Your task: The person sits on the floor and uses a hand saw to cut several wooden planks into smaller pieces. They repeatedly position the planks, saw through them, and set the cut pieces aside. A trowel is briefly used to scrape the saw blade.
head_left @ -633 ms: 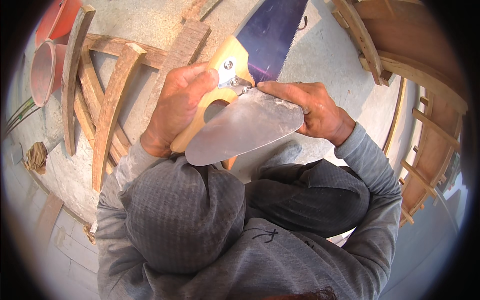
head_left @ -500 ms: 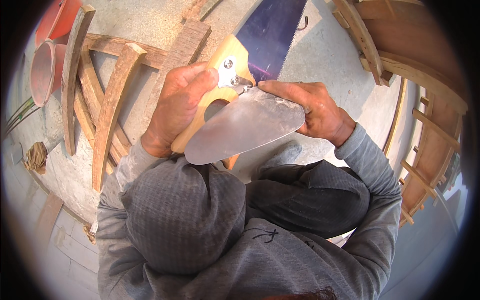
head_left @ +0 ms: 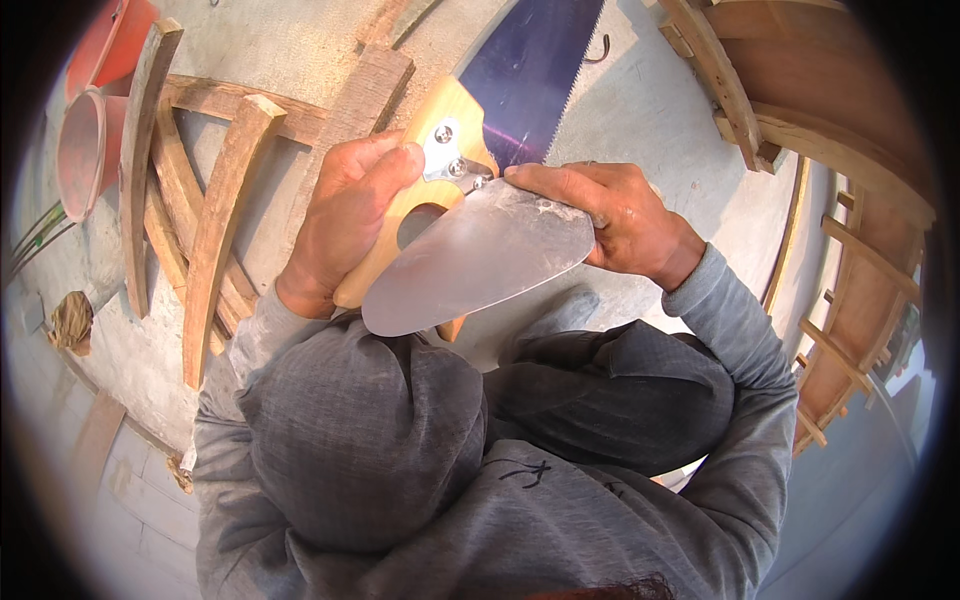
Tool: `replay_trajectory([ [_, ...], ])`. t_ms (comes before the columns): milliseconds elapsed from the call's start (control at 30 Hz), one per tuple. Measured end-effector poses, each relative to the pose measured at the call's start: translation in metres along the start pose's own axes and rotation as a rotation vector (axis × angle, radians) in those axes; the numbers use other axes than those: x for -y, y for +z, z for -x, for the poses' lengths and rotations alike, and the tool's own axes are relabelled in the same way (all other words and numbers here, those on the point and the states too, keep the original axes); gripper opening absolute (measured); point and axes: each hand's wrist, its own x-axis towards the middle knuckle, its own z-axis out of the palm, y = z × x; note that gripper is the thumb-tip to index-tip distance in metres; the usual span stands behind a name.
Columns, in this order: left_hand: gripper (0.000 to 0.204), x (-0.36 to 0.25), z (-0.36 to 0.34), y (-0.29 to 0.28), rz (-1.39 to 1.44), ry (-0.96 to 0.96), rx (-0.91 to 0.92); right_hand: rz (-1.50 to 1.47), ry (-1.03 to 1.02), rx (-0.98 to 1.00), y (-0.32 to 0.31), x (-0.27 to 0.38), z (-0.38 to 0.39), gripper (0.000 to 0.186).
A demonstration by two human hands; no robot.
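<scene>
My left hand (head_left: pixel 355 205) is closed round the pale wooden handle of a handsaw (head_left: pixel 455 130). The saw's dark, shiny blade points up and away, its toothed edge on the right. Screws on a metal plate join blade and handle. In my right hand (head_left: pixel 630 215) is a trowel (head_left: pixel 480 262), gripped by its grey metal blade with my thumb and fingers. The trowel blade lies across the lower part of the saw handle. Its upper edge is at the lowest screw; whether it sits in the screw slot I cannot tell. The trowel's own handle is hidden.
Several wooden boards (head_left: pixel 228 220) lie crossed on the concrete floor at the left. Beyond them are orange-red buckets (head_left: pixel 88 150). Crumpled brown paper (head_left: pixel 70 322) lies at far left. Wooden formwork (head_left: pixel 830 130) stands at the right. My bent knees (head_left: pixel 365 430) are just below my hands.
Both hands, the saw and the trowel have shifted slightly left and down in the picture. The trowel has tilted a little against the saw handle. Both grips stay the same.
</scene>
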Motion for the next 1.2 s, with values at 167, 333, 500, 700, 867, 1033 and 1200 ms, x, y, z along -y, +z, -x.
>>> replay_trajectory([
  [167, 0.033, -0.009, 0.0, -0.004, 0.093, -0.013, 0.047, 0.198, -0.086, -0.037, -0.017, 0.011, -0.008, 0.061],
  [333, 0.032, -0.018, 0.002, 0.003, 0.096, -0.034, 0.06, 0.131, -0.158, -0.041, -0.025, 0.014, -0.004, 0.068],
  [500, 0.032, -0.02, 0.001, 0.006, 0.008, 0.007, 0.08, 0.049, -0.188, 0.008, -0.033, 0.014, -0.003, 0.061],
  [700, 0.033, -0.025, 0.001, 0.009, 0.051, 0.006, 0.164, -0.026, -0.142, -0.055, -0.038, 0.025, -0.006, 0.058],
  [867, 0.035, -0.027, 0.007, 0.013, 0.05, -0.002, 0.167, -0.07, -0.057, -0.033, -0.041, 0.034, -0.009, 0.064],
  [1033, 0.036, -0.021, 0.009, 0.009, 0.041, 0.008, 0.201, 0.04, -0.194, -0.044, -0.042, 0.039, -0.018, 0.056],
  [1200, 0.048, -0.021, 0.005, 0.003, -0.036, -0.063, 0.292, 0.124, -0.299, 0.008, -0.044, 0.039, -0.017, 0.05],
])
